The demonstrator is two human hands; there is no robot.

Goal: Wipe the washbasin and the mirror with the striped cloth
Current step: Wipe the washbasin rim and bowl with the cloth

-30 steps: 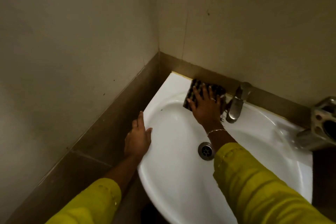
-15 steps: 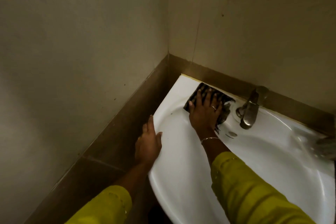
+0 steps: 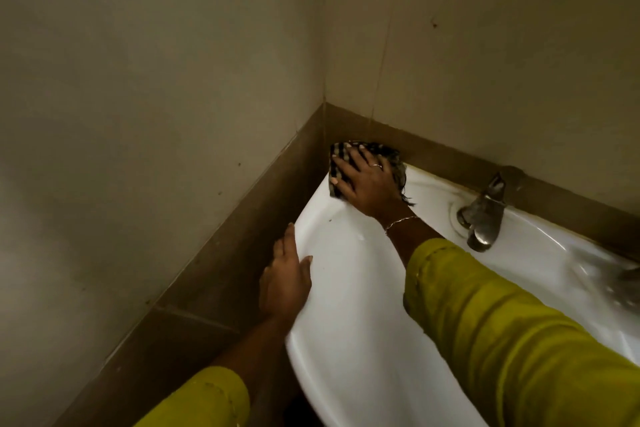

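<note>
White washbasin (image 3: 363, 322) corner bears striped cloth (image 3: 337, 163) under flat right hand (image 3: 369, 184).

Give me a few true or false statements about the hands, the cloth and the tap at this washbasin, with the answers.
1. The right hand presses the striped cloth flat on the back corner of the washbasin. True.
2. The left hand grips the tap. False: it rests on the washbasin's left rim.
3. The tap stands right of the striped cloth. True.
4. Both sleeves are white. False: they are yellow-green.
</note>
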